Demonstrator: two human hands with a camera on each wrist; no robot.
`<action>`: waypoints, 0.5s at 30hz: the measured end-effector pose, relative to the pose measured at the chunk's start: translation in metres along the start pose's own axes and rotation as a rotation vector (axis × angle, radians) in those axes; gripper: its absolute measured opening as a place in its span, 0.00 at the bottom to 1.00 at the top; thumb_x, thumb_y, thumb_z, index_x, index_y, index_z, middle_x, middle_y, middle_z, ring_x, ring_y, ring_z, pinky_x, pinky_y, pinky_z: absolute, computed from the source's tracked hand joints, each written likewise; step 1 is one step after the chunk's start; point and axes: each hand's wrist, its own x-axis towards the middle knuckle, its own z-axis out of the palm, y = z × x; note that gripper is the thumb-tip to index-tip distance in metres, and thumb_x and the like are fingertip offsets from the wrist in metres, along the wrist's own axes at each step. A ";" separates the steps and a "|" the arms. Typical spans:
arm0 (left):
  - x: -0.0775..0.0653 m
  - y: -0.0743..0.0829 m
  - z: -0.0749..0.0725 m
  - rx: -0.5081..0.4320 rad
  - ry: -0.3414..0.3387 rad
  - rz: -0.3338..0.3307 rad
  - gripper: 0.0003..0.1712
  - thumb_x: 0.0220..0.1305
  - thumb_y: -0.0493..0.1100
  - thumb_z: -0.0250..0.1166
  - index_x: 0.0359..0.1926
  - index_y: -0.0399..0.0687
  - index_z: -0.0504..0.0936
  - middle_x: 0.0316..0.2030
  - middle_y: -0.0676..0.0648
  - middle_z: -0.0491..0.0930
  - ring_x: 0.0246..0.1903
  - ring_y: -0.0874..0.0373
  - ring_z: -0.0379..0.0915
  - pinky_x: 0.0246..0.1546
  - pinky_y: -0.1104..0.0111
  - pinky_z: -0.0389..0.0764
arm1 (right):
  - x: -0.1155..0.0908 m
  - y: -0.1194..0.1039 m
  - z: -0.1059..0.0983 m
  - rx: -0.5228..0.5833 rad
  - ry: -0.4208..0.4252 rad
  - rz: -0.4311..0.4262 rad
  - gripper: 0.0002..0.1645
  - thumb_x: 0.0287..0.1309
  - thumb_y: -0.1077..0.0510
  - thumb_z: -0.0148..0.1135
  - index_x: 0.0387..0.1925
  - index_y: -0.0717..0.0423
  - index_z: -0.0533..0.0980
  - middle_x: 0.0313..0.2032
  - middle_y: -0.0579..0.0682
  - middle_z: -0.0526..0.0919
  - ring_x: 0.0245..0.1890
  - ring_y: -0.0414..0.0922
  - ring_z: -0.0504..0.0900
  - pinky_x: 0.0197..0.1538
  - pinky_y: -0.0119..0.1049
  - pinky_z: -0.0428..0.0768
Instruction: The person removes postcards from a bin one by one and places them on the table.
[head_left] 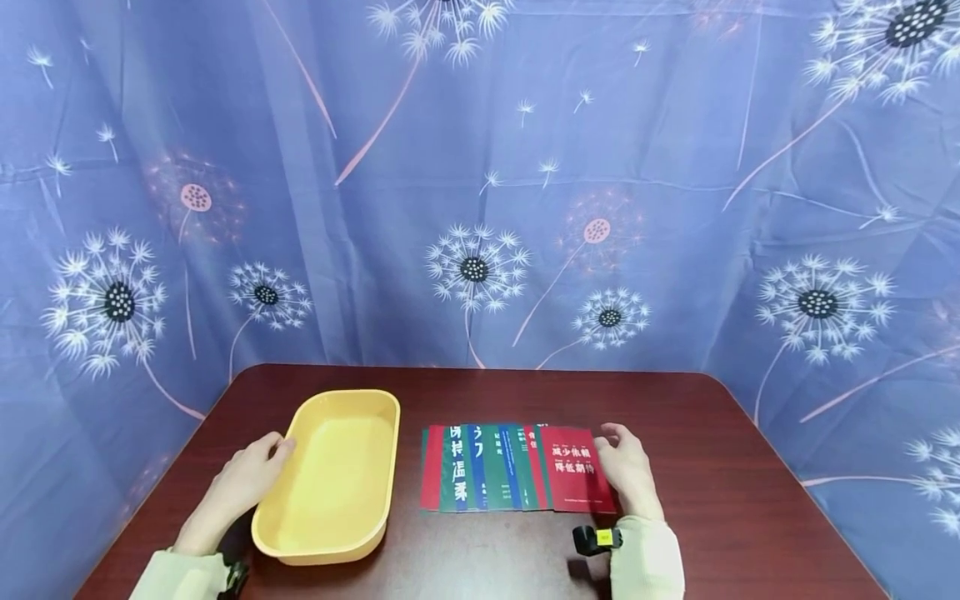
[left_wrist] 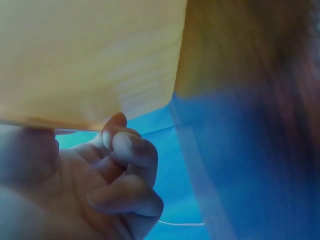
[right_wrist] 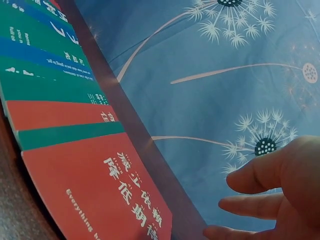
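A yellow plastic basin [head_left: 330, 467] sits on the left of the table. My left hand [head_left: 243, 479] is at its left rim, fingers curled and thumb against the edge; the left wrist view shows the curled fingers [left_wrist: 135, 150] close under the basin wall [left_wrist: 90, 60]. Right of the basin, overlapping red, green and blue cards [head_left: 487, 467] with white lettering lie in a row. The rightmost is a red card [head_left: 577, 483], fully exposed. My right hand [head_left: 626, 467] is beside its right edge, with loosely extended fingers [right_wrist: 255, 205] and nothing held.
The dark red-brown wooden table [head_left: 750, 500] extends to the right and in front of the cards. A blue curtain [head_left: 525, 167] with dandelion prints hangs behind it and along both sides. A black wrist camera [head_left: 592, 540] is strapped to the right wrist.
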 end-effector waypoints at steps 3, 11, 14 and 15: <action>-0.001 0.000 -0.001 -0.025 -0.020 0.007 0.23 0.76 0.58 0.44 0.33 0.45 0.67 0.19 0.49 0.62 0.18 0.55 0.61 0.22 0.63 0.61 | -0.001 0.000 0.000 0.007 -0.009 -0.005 0.26 0.70 0.58 0.47 0.65 0.63 0.63 0.60 0.69 0.68 0.55 0.62 0.69 0.55 0.58 0.67; -0.001 0.003 -0.006 -0.035 0.037 0.041 0.24 0.76 0.59 0.44 0.40 0.42 0.69 0.25 0.47 0.67 0.26 0.54 0.67 0.28 0.62 0.66 | -0.002 -0.011 0.004 0.033 -0.011 -0.063 0.25 0.68 0.60 0.49 0.64 0.63 0.65 0.60 0.68 0.69 0.54 0.61 0.71 0.55 0.57 0.69; 0.000 0.006 -0.004 0.005 0.077 0.058 0.25 0.75 0.60 0.44 0.43 0.41 0.70 0.31 0.43 0.69 0.28 0.52 0.69 0.28 0.60 0.68 | -0.002 -0.018 0.006 0.003 0.020 -0.111 0.24 0.68 0.59 0.50 0.63 0.62 0.67 0.60 0.68 0.71 0.55 0.61 0.73 0.56 0.58 0.68; 0.000 0.008 -0.004 0.021 0.093 0.063 0.25 0.75 0.60 0.45 0.44 0.41 0.70 0.34 0.41 0.70 0.29 0.50 0.70 0.27 0.58 0.68 | -0.002 -0.020 0.007 -0.008 0.031 -0.124 0.24 0.68 0.59 0.51 0.63 0.61 0.68 0.60 0.67 0.71 0.55 0.60 0.73 0.56 0.57 0.69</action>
